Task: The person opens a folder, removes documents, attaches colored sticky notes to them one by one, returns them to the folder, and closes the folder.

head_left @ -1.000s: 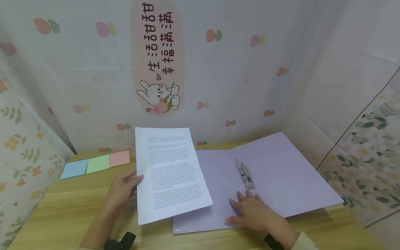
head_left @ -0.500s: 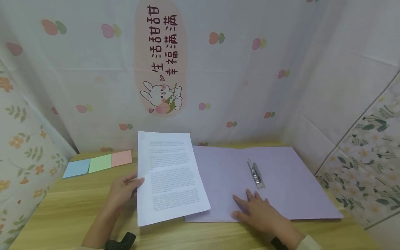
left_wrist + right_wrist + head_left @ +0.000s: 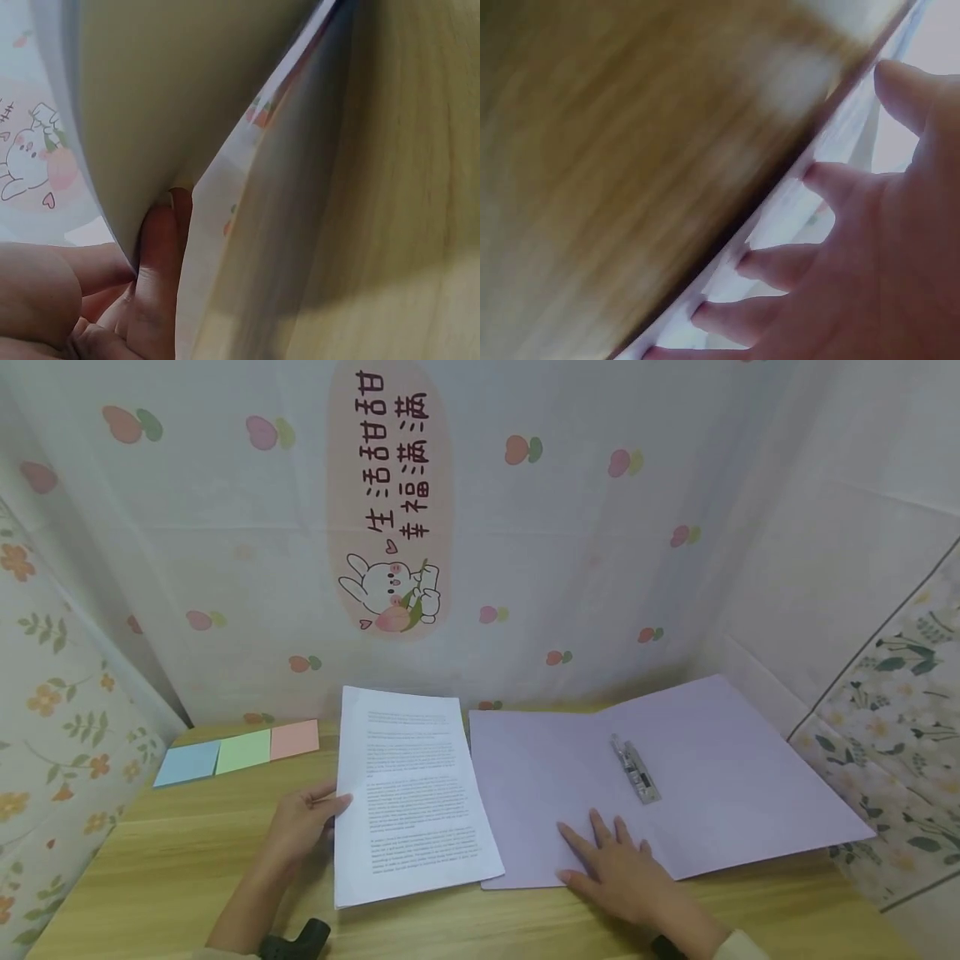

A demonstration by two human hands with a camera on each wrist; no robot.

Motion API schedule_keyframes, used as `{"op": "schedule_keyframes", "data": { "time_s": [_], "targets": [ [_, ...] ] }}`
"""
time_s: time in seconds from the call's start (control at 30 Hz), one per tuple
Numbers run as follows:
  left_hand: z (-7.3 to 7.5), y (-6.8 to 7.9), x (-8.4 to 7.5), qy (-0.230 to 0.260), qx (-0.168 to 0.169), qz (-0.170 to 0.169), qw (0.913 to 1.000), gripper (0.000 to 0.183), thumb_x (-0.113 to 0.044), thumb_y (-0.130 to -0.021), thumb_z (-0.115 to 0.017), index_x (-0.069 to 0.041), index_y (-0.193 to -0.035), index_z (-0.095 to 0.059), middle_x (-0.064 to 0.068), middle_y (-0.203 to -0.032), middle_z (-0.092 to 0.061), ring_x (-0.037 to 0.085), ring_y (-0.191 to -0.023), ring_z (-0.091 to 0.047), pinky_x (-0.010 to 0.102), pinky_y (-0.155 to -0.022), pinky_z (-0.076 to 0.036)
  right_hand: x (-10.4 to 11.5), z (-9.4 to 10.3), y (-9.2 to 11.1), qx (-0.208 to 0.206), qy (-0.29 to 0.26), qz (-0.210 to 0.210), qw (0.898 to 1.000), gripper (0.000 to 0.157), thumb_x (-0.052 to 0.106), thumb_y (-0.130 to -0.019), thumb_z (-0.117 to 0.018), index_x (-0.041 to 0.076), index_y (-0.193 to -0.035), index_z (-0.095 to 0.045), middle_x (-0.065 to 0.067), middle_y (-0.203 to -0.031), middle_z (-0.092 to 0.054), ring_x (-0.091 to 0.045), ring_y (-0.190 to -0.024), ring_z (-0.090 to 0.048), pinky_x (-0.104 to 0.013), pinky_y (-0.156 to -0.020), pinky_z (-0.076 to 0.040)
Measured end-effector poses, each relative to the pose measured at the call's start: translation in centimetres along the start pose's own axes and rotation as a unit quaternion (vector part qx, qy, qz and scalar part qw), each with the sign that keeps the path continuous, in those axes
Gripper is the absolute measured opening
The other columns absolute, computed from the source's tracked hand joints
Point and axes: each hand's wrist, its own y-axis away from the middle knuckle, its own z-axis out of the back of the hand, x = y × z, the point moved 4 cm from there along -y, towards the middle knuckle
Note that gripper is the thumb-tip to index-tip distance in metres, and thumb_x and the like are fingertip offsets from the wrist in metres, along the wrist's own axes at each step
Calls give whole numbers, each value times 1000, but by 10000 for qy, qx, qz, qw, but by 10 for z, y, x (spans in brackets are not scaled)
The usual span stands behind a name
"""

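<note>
Just beyond the nearer right hand point(image 3: 628, 872), fingers spread on the lilac folder point(image 3: 532, 768), the long silver metal clip point(image 3: 637, 773) slants away leftward, and the left hand point(image 3: 303, 822) pinches the white printed paper sheets point(image 3: 408, 793) by their left edge.

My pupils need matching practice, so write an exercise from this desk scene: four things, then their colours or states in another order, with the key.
Things
1. Printed paper
2. Folder
3. Paper squares
4. Right hand

Colours or states
A. Blue, green and pink, in a row
B. Fingers spread, touching the folder
C. Lilac, opened out
D. Pinched by the left hand

Pairs: 1-D, 2-C, 3-A, 4-B
</note>
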Motion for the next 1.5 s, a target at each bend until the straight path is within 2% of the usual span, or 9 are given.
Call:
{"op": "schedule_keyframes", "data": {
  "time_s": [0.2, 0.37, 0.5, 0.67, 0.83, 0.93, 1.13, 1.27, 1.5],
  "targets": [
    [-4, -3, 5, -166, 158, -137, 9996, 50, -18, -98, -63, 8, -140, -54, 21, -113, -74, 15, -82, -67, 26, -68, -53, -4, 4, 0, 50, -91, 36, 9999, 71, 64, -95, -54, 23, -152, -46, -35, -157, -32, -71, -138, -26, -88, -96, -25],
    [-11, -5, 7, -190, 325, -186, 9991, 46, -14, -98, -62, 11, -137, -55, 19, -106, -76, 15, -77, -69, 27, -66, -57, 2, 6, 0, 184, -170, 19, 9997, 66, 50, -99, -58, 8, -150, -48, -28, -159, -35, -63, -142, -28, -84, -100, -27],
    [-13, -4, 10, -157, 270, -92, 9995, 44, -11, -98, -61, 12, -135, -56, 18, -104, -76, 15, -76, -70, 28, -64, -59, 7, 8, -4, 301, -161, 1, 9994, 75, 53, -98, -58, 1, -150, -45, -26, -160, -36, -63, -142, -30, -84, -97, -31],
    [-17, -4, 11, -403, 265, -67, 9988, 45, -12, -98, -60, 11, -137, -55, 20, -108, -74, 16, -79, -71, 31, -67, -60, 5, 9, -7, 82, -50, -41, 9999, 85, 63, -94, -57, 2, -152, -42, -29, -159, -35, -66, -139, -31, -87, -94, -30],
    [-21, -5, 11, -629, 308, -119, 9975, 44, -11, -98, -59, 12, -136, -55, 21, -107, -74, 19, -81, -73, 35, -70, -62, 0, 8, -9, -103, 21, -4, 9999, 82, 70, -91, -55, 17, -153, -45, -32, -157, -35, -70, -136, -30, -88, -92, -30],
    [-24, -6, 11, -598, 342, -174, 9975, 43, -10, -98, -59, 13, -134, -55, 20, -105, -74, 20, -81, -73, 37, -69, -62, -5, 8, -12, -83, 21, -28, 10000, 81, 72, -91, -54, 20, -152, -47, -34, -157, -34, -71, -136, -29, -88, -93, -29],
    [-28, -5, 10, -710, 227, -282, 9968, 43, -11, -98, -59, 13, -134, -55, 22, -106, -74, 20, -81, -72, 35, -69, -62, -17, 12, -19, 22, 34, -15, 10000, 79, 69, -92, -54, 17, -151, -49, -37, -154, -36, -74, -133, -29, -88, -96, -27],
    [-30, -3, 7, -902, 90, -476, 9947, 42, -9, -97, -62, 14, -131, -58, 24, -108, -73, 20, -81, -70, 33, -68, -59, -20, 18, -22, 71, 28, -96, 9999, 80, 68, -92, -55, 8, -145, -55, -37, -150, -42, -72, -131, -35, -81, -103, -30],
    [-33, -1, 1, -1381, -213, -631, 9882, 33, -12, -97, -63, 11, -122, -66, 10, -86, -70, 16, -70, -59, 28, -60, -49, -33, 20, -25, -163, -203, -137, 9996, 79, 64, -92, -59, 3, -142, -57, -36, -150, -44, -70, -129, -39, -76, -103, -35]
  ]
}}
